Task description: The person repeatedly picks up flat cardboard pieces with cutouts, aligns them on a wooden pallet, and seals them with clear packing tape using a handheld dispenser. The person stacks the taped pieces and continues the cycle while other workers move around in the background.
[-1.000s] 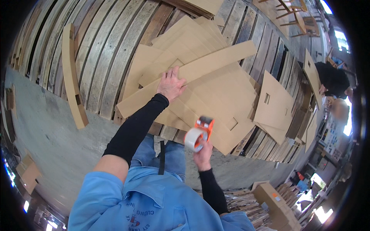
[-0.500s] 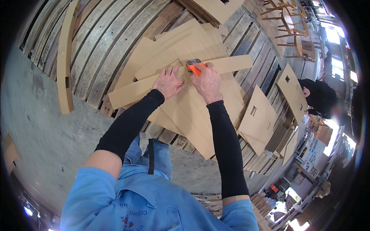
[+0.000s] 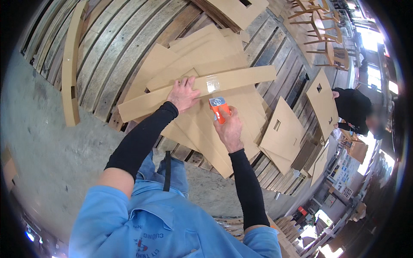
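My left hand (image 3: 184,93) presses on a long folded cardboard strip (image 3: 245,78), fingers apart along its top and near edge. A patch of clear packing tape (image 3: 212,84) sticks across the middle of this strip, right of that hand. My right hand (image 3: 229,128) grips an orange tape dispenser (image 3: 220,110) with a grey end, held just nearer to me than the strip and apart from it. Beneath lie several overlapping flat cardboard sheets (image 3: 206,47), fanned out over a slatted wooden pallet (image 3: 124,41).
Another long folded cardboard piece (image 3: 71,60) lies to the left across the pallet edge. A stack of cardboard (image 3: 238,10) sits at the far side. Cardboard sheets with cut-outs (image 3: 282,129) lie at right, where a person in black (image 3: 352,107) bends over. Wooden chairs (image 3: 329,41) stand at far right.
My right hand has drawn the tape dispenser off the strip and toward me, baring the tape patch. My left hand stays on the strip, shifted slightly left.
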Demonstrator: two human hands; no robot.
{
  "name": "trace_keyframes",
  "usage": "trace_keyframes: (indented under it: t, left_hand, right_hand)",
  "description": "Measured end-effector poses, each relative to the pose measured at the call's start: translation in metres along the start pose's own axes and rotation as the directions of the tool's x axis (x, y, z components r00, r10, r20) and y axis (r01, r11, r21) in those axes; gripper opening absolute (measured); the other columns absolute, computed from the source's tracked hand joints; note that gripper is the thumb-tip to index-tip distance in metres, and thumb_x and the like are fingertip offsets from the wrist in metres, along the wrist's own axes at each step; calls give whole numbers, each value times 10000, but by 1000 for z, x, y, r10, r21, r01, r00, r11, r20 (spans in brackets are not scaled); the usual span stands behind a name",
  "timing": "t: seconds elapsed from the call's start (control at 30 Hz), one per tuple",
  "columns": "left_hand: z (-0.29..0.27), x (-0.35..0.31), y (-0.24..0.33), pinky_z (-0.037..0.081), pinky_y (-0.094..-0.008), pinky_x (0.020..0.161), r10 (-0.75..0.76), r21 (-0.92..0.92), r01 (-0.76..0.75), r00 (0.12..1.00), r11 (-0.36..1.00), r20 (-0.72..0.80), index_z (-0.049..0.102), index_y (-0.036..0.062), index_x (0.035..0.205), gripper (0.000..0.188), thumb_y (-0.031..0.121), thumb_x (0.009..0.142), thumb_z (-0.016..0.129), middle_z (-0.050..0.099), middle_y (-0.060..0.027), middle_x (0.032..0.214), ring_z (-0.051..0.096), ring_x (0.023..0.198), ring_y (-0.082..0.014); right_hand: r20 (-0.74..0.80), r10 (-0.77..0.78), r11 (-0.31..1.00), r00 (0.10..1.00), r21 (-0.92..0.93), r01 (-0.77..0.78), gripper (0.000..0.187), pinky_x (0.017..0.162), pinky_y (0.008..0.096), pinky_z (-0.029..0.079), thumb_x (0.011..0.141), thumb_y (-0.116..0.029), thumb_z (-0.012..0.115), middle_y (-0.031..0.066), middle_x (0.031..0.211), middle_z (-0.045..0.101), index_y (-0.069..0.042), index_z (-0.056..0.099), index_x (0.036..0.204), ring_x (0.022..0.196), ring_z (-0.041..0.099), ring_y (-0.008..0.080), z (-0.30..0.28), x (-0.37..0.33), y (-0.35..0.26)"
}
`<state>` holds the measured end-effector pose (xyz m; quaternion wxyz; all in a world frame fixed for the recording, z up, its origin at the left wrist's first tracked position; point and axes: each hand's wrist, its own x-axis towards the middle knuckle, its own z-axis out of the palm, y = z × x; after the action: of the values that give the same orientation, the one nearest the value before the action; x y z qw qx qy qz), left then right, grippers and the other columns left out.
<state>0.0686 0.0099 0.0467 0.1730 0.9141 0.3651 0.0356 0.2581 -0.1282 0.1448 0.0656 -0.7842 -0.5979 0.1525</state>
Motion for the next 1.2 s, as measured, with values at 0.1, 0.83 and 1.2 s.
trace_keyframes:
  t: [0.1, 0.83, 1.2]
  left_hand:
    - [-9, 12, 12, 427, -566, 982, 85, 64, -82, 995, 995, -44, 693, 188, 1063, 282, 356, 842, 744, 388, -187, 1540, 477, 1306, -365]
    - [7, 25, -57, 399, -451, 1160, -50, -464, 185, 957, 866, 287, 481, -10, 1422, 864, 256, 709, 890, 507, -230, 1483, 468, 1399, -372]
    - [9, -1, -4, 419, -496, 1032, -113, -103, 105, 990, 989, -79, 533, 88, 1272, 692, 361, 730, 865, 453, -117, 1492, 486, 1349, -311]
  right_hand:
    - [-87, 12, 1000, 996, 21, -11, 506, 845, 461, 589, 733, -152, 800, 183, 1336, 589, -141, 731, 1235, 1012, 696, 371, 22, -11, 12]
    - [-73, -109, 985, 991, 127, 118, 465, 857, 449, 584, 727, -158, 793, 151, 1295, 576, -134, 745, 1189, 967, 689, 351, 10, 38, -45]
    - [12, -75, 986, 997, 151, 72, 550, 854, 455, 584, 720, -143, 798, 160, 1300, 576, -132, 722, 1264, 955, 692, 363, 14, 38, -51]
